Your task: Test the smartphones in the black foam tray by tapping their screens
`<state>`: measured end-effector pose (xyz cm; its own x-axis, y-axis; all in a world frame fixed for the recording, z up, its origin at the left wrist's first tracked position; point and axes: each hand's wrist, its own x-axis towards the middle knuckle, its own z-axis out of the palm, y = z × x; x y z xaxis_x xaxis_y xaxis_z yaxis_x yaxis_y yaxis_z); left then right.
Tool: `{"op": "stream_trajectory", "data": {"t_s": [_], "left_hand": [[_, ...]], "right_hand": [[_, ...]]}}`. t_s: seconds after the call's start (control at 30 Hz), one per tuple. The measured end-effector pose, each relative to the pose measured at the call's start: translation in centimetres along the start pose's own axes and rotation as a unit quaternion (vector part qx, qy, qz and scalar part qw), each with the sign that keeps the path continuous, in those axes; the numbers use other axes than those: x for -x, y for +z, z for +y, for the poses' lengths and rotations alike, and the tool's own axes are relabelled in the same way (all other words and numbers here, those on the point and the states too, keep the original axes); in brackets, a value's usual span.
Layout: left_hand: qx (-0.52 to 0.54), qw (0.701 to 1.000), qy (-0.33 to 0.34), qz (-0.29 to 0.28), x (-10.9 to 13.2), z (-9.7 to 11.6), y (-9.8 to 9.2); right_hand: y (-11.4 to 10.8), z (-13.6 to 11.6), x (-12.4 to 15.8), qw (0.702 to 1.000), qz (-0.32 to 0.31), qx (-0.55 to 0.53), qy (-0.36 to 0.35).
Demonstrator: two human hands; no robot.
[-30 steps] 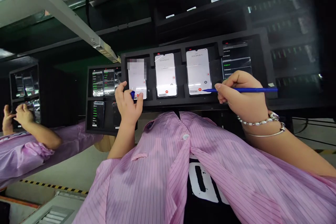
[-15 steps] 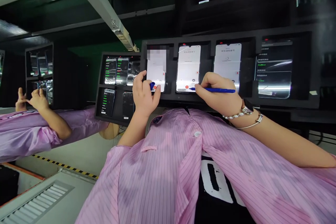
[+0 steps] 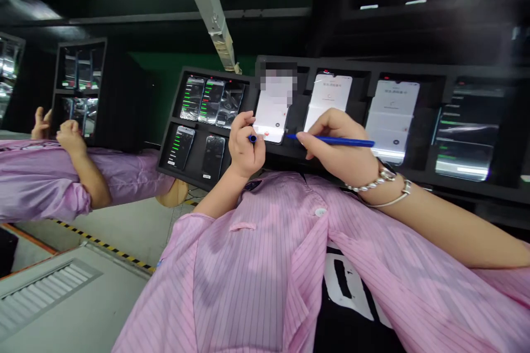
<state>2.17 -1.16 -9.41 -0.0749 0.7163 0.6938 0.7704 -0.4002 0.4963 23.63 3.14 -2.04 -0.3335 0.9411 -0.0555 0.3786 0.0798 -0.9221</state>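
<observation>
My right hand (image 3: 342, 138) grips a blue pen (image 3: 348, 142), its tip pointing left between two lit phones. Beneath this hand lies a white-screened phone (image 3: 329, 91), its lower part hidden by my fingers. My left hand (image 3: 247, 146) is closed around a small blue pen cap (image 3: 252, 138), whose round end faces up. Beside that hand, another phone (image 3: 271, 113) shows a white screen with a red button near the bottom. Further right, a third white-screened phone (image 3: 391, 121) and a dark-screened phone (image 3: 467, 132) with green text lie in the same black tray (image 3: 296, 121).
To the left, a black compartment tray (image 3: 194, 126) holds several phones. A metal post (image 3: 217, 27) slants down behind the trays. At far left, a co-worker's hand (image 3: 72, 138) is near another phone tray (image 3: 80, 92).
The view has shifted, so the trays appear further right. The pen tip has moved off the second phone's lower edge toward the first phone. My left fingers have curled in around the cap.
</observation>
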Motion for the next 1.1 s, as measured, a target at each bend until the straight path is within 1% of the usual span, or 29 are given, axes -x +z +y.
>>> {"op": "stream_trajectory", "data": {"t_s": [0.07,0.13,0.2,0.3,0.4,0.5,0.57,0.63,0.7,0.77,0.83,0.87,0.93,1.03,1.1], "left_hand": [[0.034,0.999,0.002,0.016,0.4,-0.3,0.1],[0.049,0.999,-0.012,0.007,0.7,-0.5,0.0],[0.056,0.998,-0.020,-0.003,1.0,-0.4,0.0],[0.043,0.999,-0.027,-0.015,1.3,-0.2,-0.1],[0.025,0.999,-0.035,-0.012,1.3,0.0,0.0],[0.032,0.999,-0.034,-0.002,1.0,0.3,-0.1],[0.046,0.998,-0.037,-0.016,0.5,0.7,-0.6],[0.050,0.996,-0.053,-0.052,-0.1,1.3,-1.4],[0.028,0.992,-0.053,-0.108,-0.8,2.0,-2.3],[0.003,0.988,-0.014,-0.156,-1.4,2.9,-2.9],[0.003,0.982,0.042,-0.186,-2.0,3.7,-3.2],[0.010,0.979,0.061,-0.196,-2.3,4.1,-3.2],[0.023,0.973,0.080,-0.213,-2.9,4.9,-3.1],[0.035,0.965,0.102,-0.241,-3.8,5.9,-2.5],[0.042,0.957,0.139,-0.253,-4.6,6.6,-2.1]], "right_hand": [[1.7,-0.6,-1.0,0.998,-0.026,0.030,-0.040],[3.0,-0.6,-1.8,0.996,-0.038,0.050,-0.059],[3.6,-0.3,-2.3,0.995,-0.040,0.067,-0.062],[3.7,-0.2,-2.6,0.992,-0.042,0.098,-0.061],[3.7,-0.5,-2.8,0.989,-0.055,0.122,-0.070],[3.9,-0.6,-2.9,0.987,-0.060,0.129,-0.072],[3.9,-0.6,-2.8,0.989,-0.050,0.119,-0.070],[3.2,-0.8,-2.4,0.996,-0.037,0.061,-0.055],[1.8,-1.4,-1.6,0.997,-0.023,-0.062,-0.039],[-0.1,-2.5,-0.5,0.980,-0.022,-0.192,-0.042],[-2.1,-3.6,0.6,0.963,-0.033,-0.262,-0.063],[-2.9,-4.0,1.1,0.959,-0.042,-0.271,-0.073],[-4.2,-4.3,1.9,0.960,-0.053,-0.258,-0.091],[-5.0,-3.5,2.3,0.971,-0.056,-0.207,-0.104],[-5.3,-2.7,2.2,0.979,-0.057,-0.167,-0.101]]}}
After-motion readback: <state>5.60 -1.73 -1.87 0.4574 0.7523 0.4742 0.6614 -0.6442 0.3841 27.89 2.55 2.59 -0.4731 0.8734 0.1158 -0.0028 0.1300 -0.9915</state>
